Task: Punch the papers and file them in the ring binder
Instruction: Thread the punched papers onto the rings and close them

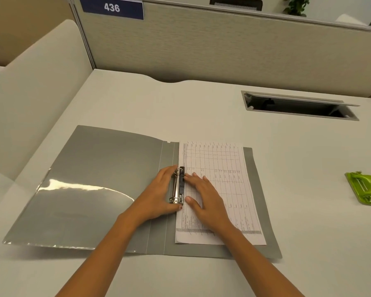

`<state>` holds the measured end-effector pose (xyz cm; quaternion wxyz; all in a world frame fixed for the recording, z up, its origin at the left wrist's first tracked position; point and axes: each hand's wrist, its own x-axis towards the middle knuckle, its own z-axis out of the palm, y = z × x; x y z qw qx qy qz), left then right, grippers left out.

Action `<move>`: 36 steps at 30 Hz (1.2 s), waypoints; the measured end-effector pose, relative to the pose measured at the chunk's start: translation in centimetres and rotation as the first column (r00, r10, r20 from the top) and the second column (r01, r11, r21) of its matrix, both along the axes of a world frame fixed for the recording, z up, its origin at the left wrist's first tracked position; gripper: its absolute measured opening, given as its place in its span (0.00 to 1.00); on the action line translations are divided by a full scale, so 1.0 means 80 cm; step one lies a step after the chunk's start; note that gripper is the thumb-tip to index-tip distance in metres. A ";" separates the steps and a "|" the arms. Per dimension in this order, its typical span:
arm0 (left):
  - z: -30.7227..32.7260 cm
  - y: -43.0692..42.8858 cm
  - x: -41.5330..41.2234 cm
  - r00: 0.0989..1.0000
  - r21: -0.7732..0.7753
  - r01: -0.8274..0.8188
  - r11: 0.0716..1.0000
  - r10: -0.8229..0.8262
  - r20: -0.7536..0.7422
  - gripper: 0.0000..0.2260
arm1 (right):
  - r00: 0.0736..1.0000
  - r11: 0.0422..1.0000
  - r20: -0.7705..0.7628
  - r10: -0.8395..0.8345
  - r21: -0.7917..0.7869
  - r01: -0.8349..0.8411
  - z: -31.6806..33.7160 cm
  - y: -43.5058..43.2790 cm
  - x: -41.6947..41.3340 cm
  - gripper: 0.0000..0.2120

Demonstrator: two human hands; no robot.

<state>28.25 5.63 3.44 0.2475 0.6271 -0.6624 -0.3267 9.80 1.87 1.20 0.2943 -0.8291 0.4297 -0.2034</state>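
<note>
A grey ring binder (pixel 99 179) lies open on the desk, its front cover spread out to the left. Printed sheets with a table grid (pixel 221 168) rest on its right half, their left edge at the metal ring mechanism (pixel 177 186). My left hand (pixel 156 194) lies on the left side of the mechanism, fingers and thumb touching the rings. My right hand (pixel 204 196) presses flat on the papers just right of the mechanism, fingertips at its black clamp. A green hole punch (pixel 365 188) sits alone at the right of the desk.
The white desk (pixel 201 108) has a cable slot with a raised flap (pixel 298 105) at the back right. A beige partition (pixel 201 43) with a blue "436" sign (pixel 113 7) closes the back; a lower panel (pixel 36 93) stands at the left.
</note>
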 end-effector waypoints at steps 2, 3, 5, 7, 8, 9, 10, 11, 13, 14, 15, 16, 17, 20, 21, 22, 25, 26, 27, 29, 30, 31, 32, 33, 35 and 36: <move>-0.002 0.000 0.000 1.000 -0.021 -0.005 1.000 0.005 0.013 0.47 | 1.000 1.000 0.003 0.002 -0.009 -0.002 0.001 0.001 0.000 0.24; -0.003 0.000 0.001 1.000 -0.031 -0.004 1.000 0.005 0.020 0.47 | 1.000 1.000 0.001 0.001 -0.011 -0.001 0.001 0.001 0.000 0.24; -0.004 0.000 0.002 0.999 -0.056 0.004 0.998 -0.002 0.038 0.46 | 1.000 1.000 -0.006 -0.001 -0.012 0.001 0.001 0.001 0.000 0.24; -0.004 0.000 0.004 0.998 -0.085 0.009 0.996 -0.004 0.058 0.46 | 1.000 1.000 -0.009 -0.001 -0.020 0.001 0.001 0.001 0.000 0.23; -0.004 0.000 0.004 0.998 -0.099 0.010 0.995 -0.003 0.067 0.45 | 1.000 1.000 -0.011 -0.001 -0.022 0.001 0.001 0.001 0.001 0.23; -0.004 -0.001 0.005 0.997 -0.110 0.010 0.994 -0.001 0.074 0.45 | 1.000 1.000 -0.014 -0.004 -0.020 0.003 0.001 0.001 0.001 0.23; -0.004 -0.001 0.006 0.997 -0.118 0.008 0.993 0.001 0.081 0.45 | 1.000 1.000 -0.020 -0.006 -0.019 0.006 0.001 0.001 0.001 0.23; -0.005 -0.003 0.007 0.996 -0.123 0.008 0.992 0.003 0.088 0.45 | 1.000 1.000 -0.025 -0.006 -0.022 0.006 0.002 0.001 0.001 0.23; -0.006 -0.005 0.010 0.995 -0.129 0.010 0.992 0.003 0.101 0.44 | 0.999 0.999 -0.031 -0.004 -0.042 0.003 0.003 0.002 0.001 0.23; -0.006 -0.006 0.011 0.995 -0.133 0.011 0.991 0.003 0.104 0.44 | 0.999 0.999 -0.035 -0.006 -0.047 0.005 0.005 0.002 0.001 0.23; -0.006 -0.006 0.011 0.995 -0.136 0.012 0.991 0.002 0.104 0.44 | 0.999 0.999 -0.041 -0.010 -0.048 0.008 0.007 0.003 0.001 0.23; -0.006 -0.007 0.011 0.995 -0.141 0.011 0.990 0.003 0.102 0.44 | 0.999 0.999 -0.044 -0.011 -0.048 0.009 0.009 0.003 0.000 0.23; -0.007 -0.007 0.011 0.995 -0.144 0.010 0.990 0.005 0.101 0.44 | 0.999 0.999 -0.046 -0.011 -0.047 0.009 0.010 0.004 0.001 0.23; -0.007 -0.008 0.010 0.995 -0.148 0.006 0.989 0.008 0.096 0.43 | 0.999 0.999 -0.044 -0.008 -0.054 0.005 0.010 0.004 0.001 0.23; -0.008 -0.008 0.010 0.996 -0.149 0.005 0.989 0.009 0.093 0.43 | 0.999 0.999 -0.043 -0.006 -0.052 0.004 0.011 0.004 0.002 0.23; -0.009 -0.009 0.010 0.996 -0.152 0.003 0.988 0.010 0.087 0.42 | 0.999 0.999 -0.044 -0.008 -0.051 0.005 0.011 0.004 0.002 0.23; -0.010 -0.009 0.009 0.997 -0.158 -0.002 0.988 0.014 0.071 0.42 | 0.999 0.999 -0.045 -0.006 -0.050 0.004 0.011 0.004 0.002 0.23; -0.010 -0.009 0.008 0.998 -0.159 -0.002 0.987 0.013 0.068 0.42 | 0.999 0.998 -0.041 -0.003 -0.056 0.000 0.011 0.004 0.002 0.23; -0.010 -0.009 0.008 0.998 -0.160 -0.001 0.987 0.011 0.065 0.42 | 0.999 0.998 -0.039 0.000 -0.061 -0.002 0.011 0.004 0.002 0.23; -0.010 -0.009 0.009 0.998 -0.154 0.003 0.988 0.005 0.055 0.42 | 0.999 0.998 -0.038 0.000 -0.064 -0.002 0.011 0.004 0.002 0.23; -0.009 -0.009 0.009 0.999 -0.150 0.006 0.989 0.002 0.053 0.41 | 0.999 0.998 -0.036 -0.003 -0.063 0.000 0.011 0.004 0.002 0.23; -0.009 -0.009 0.009 0.999 -0.146 0.008 0.989 -0.001 0.051 0.41 | 0.999 0.998 -0.032 -0.005 -0.060 0.003 0.011 0.004 0.002 0.23; -0.008 -0.008 0.008 0.999 -0.142 0.009 0.990 -0.002 0.047 0.41 | 1.000 0.998 -0.025 -0.006 -0.057 0.004 0.011 0.004 0.002 0.22; -0.008 -0.007 0.008 0.999 -0.136 0.008 0.991 -0.003 0.040 0.41 | 1.000 0.999 -0.013 -0.007 -0.049 0.007 0.011 0.004 0.002 0.22; -0.008 -0.004 0.007 1.000 -0.121 0.009 0.993 -0.006 0.024 0.41 | 0.999 0.999 0.035 -0.038 -0.019 0.039 0.012 0.005 0.002 0.19; -0.007 -0.003 0.006 1.000 -0.107 0.008 0.994 -0.007 0.012 0.41 | 0.994 0.997 0.076 -0.082 -0.008 0.083 0.012 0.005 0.001 0.17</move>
